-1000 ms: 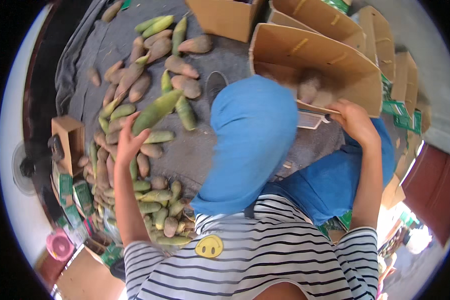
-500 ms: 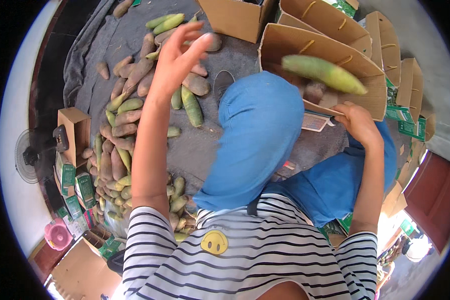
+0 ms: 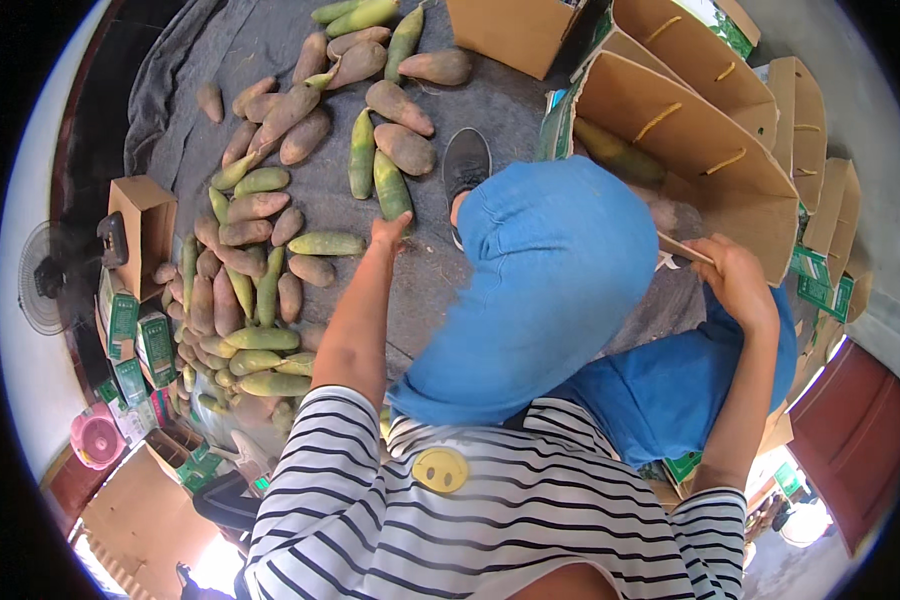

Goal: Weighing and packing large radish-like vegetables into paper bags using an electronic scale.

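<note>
Green root: the smooth, tapered green root [image 3: 390, 185] is laid on the grey cloth [image 3: 410, 300], with its near end met by the left hand [image 3: 390, 228] and its body pointed to the far side.
Left fingers: bent at that near end and partly hidden; whether it is firmly pinched cannot be told.
Neighbour root: a second green root [image 3: 361, 155] is set just beside it, to the left.
Right fingers: the near edge of the open carton [image 3: 715, 215] is pinched by the right hand [image 3: 738, 285].
Carton: made of brown cardboard, fitted with yellow rope handles [image 3: 658, 122]; a mottled green root [image 3: 618, 155] is held inside, at the far left.
Scattered roots: dull, reddish-brown, blunt roots [image 3: 305, 135] are spread across the creased cloth, to the left.
</note>
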Demonstrator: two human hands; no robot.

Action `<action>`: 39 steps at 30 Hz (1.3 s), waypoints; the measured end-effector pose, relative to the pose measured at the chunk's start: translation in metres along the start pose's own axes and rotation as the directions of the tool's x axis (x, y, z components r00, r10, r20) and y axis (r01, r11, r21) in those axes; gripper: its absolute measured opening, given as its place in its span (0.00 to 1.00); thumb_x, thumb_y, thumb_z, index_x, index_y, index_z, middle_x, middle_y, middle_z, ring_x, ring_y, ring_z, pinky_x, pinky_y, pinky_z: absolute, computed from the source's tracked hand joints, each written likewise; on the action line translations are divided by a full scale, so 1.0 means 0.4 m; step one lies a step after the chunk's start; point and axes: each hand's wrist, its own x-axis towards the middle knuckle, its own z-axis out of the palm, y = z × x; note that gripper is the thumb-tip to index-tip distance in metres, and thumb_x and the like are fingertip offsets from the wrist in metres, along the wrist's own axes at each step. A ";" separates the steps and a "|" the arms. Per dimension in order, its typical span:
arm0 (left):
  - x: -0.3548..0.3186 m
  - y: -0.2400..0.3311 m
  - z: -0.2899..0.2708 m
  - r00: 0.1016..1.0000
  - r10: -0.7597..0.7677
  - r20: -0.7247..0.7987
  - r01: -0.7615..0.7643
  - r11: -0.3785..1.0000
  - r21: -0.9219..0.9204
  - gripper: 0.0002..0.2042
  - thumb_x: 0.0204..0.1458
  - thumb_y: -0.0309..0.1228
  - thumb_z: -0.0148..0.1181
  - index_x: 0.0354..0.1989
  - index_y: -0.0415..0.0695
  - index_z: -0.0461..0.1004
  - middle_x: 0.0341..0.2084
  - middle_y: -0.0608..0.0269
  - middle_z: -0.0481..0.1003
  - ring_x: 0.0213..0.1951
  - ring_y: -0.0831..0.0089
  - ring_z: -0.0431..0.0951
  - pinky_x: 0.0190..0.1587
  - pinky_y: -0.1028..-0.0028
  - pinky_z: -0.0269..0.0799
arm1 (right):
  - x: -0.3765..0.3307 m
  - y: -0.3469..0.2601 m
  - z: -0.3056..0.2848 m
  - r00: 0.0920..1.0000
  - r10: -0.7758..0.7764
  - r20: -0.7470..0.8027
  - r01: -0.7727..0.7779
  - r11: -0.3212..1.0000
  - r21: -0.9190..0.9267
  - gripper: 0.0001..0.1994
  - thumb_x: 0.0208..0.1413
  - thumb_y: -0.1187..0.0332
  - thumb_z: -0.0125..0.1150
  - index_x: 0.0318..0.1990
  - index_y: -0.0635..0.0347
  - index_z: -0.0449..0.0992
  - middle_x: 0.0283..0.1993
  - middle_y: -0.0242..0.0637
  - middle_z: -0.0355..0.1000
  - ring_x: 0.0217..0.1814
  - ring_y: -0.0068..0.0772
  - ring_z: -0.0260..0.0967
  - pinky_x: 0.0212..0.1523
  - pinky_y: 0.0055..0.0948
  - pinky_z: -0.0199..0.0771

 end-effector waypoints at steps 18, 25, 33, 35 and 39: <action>-0.444 0.186 -0.106 0.832 0.492 0.256 -0.385 0.845 -0.370 0.19 0.53 0.40 0.58 0.49 0.42 0.68 0.38 0.68 0.72 0.37 0.77 0.71 0.38 0.75 0.66 | -0.001 0.033 0.018 0.998 -0.030 -0.051 0.026 0.997 -0.071 0.09 0.50 0.71 0.54 0.39 0.58 0.75 0.35 0.45 0.71 0.42 0.49 0.70 0.42 0.44 0.69; -0.744 0.530 -0.053 0.275 0.879 0.390 -0.867 0.402 -0.295 0.34 0.41 0.39 0.66 0.58 0.36 0.63 0.49 0.58 0.70 0.52 0.71 0.68 0.54 0.72 0.63 | 0.009 0.035 0.020 1.000 0.001 0.000 -0.001 0.996 -0.089 0.12 0.51 0.68 0.58 0.44 0.57 0.76 0.37 0.44 0.72 0.43 0.50 0.69 0.43 0.43 0.68; -0.794 0.660 0.081 0.092 0.836 0.540 -0.953 0.232 -0.195 0.30 0.49 0.36 0.64 0.60 0.41 0.63 0.49 0.58 0.70 0.51 0.71 0.70 0.51 0.71 0.66 | 0.003 0.035 0.026 1.000 -0.018 -0.004 0.018 0.998 -0.052 0.10 0.50 0.69 0.57 0.41 0.55 0.76 0.36 0.44 0.72 0.41 0.50 0.70 0.41 0.44 0.69; -0.707 0.622 0.052 0.300 0.823 0.483 -0.885 0.429 -0.182 0.24 0.54 0.36 0.60 0.58 0.40 0.65 0.47 0.58 0.71 0.47 0.73 0.71 0.48 0.73 0.68 | 0.001 0.030 0.024 1.000 0.008 -0.001 -0.008 0.998 -0.057 0.10 0.50 0.69 0.57 0.41 0.55 0.76 0.36 0.43 0.72 0.42 0.50 0.70 0.41 0.44 0.69; -0.454 0.472 -0.014 0.466 0.785 0.408 -0.876 0.475 0.087 0.20 0.54 0.35 0.60 0.52 0.38 0.69 0.40 0.59 0.74 0.42 0.74 0.73 0.45 0.74 0.69 | 0.004 0.034 0.029 1.000 -0.026 0.005 0.026 0.996 -0.081 0.11 0.49 0.70 0.57 0.42 0.55 0.76 0.36 0.44 0.71 0.42 0.50 0.69 0.41 0.43 0.69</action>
